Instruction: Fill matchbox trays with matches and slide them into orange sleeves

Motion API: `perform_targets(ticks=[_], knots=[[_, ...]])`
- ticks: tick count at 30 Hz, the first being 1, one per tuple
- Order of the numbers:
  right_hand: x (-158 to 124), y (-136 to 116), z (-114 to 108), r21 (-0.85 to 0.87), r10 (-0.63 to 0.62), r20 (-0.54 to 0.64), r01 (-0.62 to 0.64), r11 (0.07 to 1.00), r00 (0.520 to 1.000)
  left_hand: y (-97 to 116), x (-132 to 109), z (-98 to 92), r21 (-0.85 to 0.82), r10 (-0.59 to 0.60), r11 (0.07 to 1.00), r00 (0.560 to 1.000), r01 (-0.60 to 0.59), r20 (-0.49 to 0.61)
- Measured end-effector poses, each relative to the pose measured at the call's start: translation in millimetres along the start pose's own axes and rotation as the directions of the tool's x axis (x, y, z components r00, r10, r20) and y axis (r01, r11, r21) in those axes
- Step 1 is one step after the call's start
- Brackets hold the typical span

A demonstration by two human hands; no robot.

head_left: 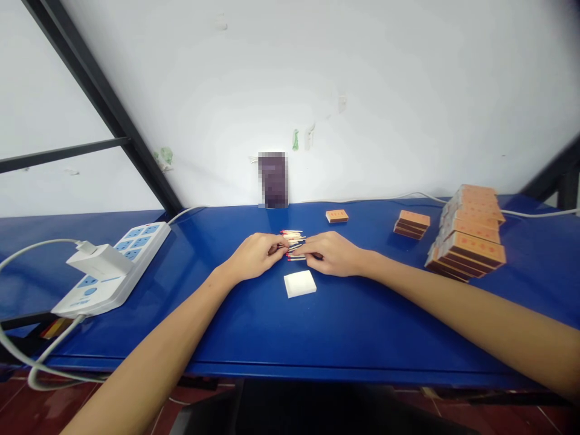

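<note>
Several red-tipped matches (295, 237) lie in a loose pile on the blue table, between my two hands. My left hand (254, 257) is at the pile's left side, thumb and forefinger closed on the red match heads. From the right, my right hand (335, 254) reaches in with its fingertips pinched on matches near the pile's middle. How many matches each hand has is hidden by the fingers. Just in front of the pile, nearer to me, lies a small white matchbox tray (299, 284); I cannot tell which side of it faces up.
A single matchbox (336, 216) lies behind my right hand. Farther right are a short stack of matchboxes (412, 222) and a larger stacked block of matchboxes (471, 232). A white power strip (145, 241) with a plugged-in adapter (102, 269) stands left. A blurred dark object (274, 180) leans by the wall.
</note>
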State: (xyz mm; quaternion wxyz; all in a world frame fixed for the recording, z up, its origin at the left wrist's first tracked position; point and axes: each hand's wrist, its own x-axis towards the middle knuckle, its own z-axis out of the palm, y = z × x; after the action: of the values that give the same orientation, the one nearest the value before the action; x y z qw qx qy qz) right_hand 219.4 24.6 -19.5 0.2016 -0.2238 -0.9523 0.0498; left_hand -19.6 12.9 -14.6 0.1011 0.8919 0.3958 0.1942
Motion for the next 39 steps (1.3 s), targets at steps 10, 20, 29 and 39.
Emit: perform_targets(ticks=[10, 20, 29, 39], knots=[[-0.4, 0.2, 2.1, 0.047, 0.095, -0.059, -0.092, 0.995, 0.994, 3.3, -0.2, -2.1, -0.009, 0.003, 1.000, 1.000, -0.003, -0.002], [0.4, 1.1, 3.3, 0.003, 0.149, -0.050, -0.149, 0.989, 0.988, 4.9, -0.4, -3.1, 0.004, -0.003, 1.000, 1.000, 0.003, 0.003], [-1.2, 1.7, 3.9, 0.035, 0.107, -0.061, -0.105, 0.994, 0.992, 2.5, -2.0, -4.3, 0.016, -0.014, 1.000, 0.999, 0.014, -0.030], [1.1, -1.8, 0.0, -0.028, 0.180, 0.015, -0.180, 0.983, 0.984, -4.8, -1.9, -4.7, 0.105, -0.104, 0.988, 0.991, 0.113, -0.085]])
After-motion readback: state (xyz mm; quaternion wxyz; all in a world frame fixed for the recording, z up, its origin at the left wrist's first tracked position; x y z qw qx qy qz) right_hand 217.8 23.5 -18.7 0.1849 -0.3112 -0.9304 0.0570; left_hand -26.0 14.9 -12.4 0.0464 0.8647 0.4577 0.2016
